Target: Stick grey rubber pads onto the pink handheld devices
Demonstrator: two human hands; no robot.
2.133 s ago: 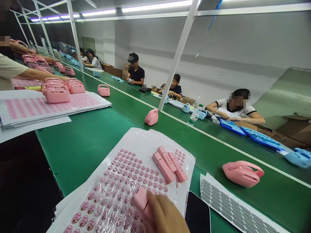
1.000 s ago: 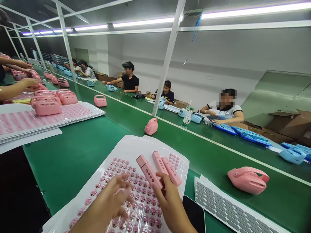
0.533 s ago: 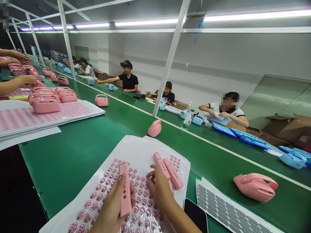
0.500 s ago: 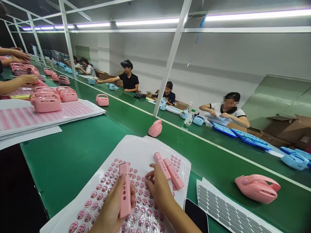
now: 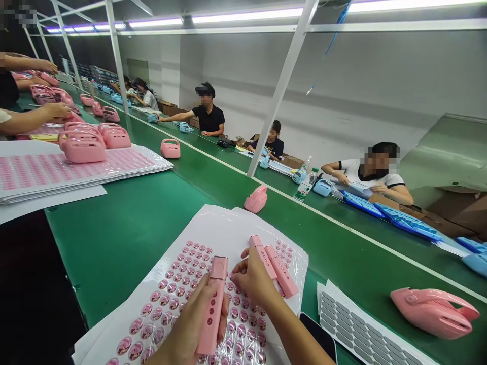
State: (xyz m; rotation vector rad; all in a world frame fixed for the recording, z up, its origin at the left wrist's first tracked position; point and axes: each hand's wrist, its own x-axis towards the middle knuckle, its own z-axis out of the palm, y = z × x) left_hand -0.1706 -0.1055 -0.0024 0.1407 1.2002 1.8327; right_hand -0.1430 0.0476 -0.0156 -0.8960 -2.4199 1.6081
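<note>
Left hand clamped on pink bar, button face up, low centre over sticker sheet. Right hand fingertips pinched together on sheet just beside bar top; whether sticker held, cannot tell. Two more bars lying on sheet's far corner, touching each other. Advice: keep bar steady and level, peel sticker by edge, align before pressing. Grey pad sheet, phone right on tabletop.
</note>
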